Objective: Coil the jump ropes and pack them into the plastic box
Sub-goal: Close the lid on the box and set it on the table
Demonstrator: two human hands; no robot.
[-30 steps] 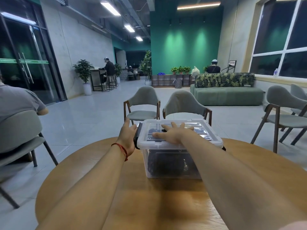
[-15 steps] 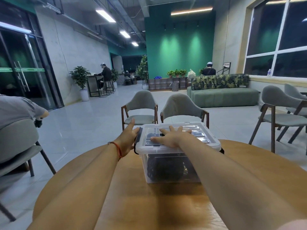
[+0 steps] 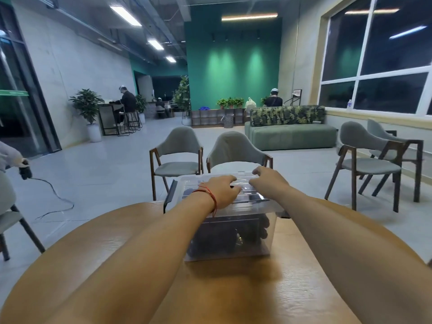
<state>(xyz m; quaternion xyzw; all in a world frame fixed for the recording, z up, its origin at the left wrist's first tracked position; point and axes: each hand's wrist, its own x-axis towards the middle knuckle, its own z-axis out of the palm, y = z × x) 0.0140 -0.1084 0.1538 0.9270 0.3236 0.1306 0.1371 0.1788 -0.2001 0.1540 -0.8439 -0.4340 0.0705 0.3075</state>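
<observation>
Jump ropes (image 3: 228,235) lie as dark coils inside the clear plastic box (image 3: 210,254), which stands on the round wooden table (image 3: 233,291) at the middle of the frame. The lid (image 3: 254,199) is on top and I have both hands on it: my left hand (image 3: 222,190) near its centre, my right hand (image 3: 268,181) toward its far edge. The fingers of both are bent, tips down on the plastic; whether they hook anything I cannot tell through the blur. The black latch (image 3: 170,194) at the box's left side stands swung out, so I judge the lid unlocked. If I press unevenly, one edge could ride up or the box could skid on the smooth wood. A loop of rope caught under the rim would keep the lid from seating.
</observation>
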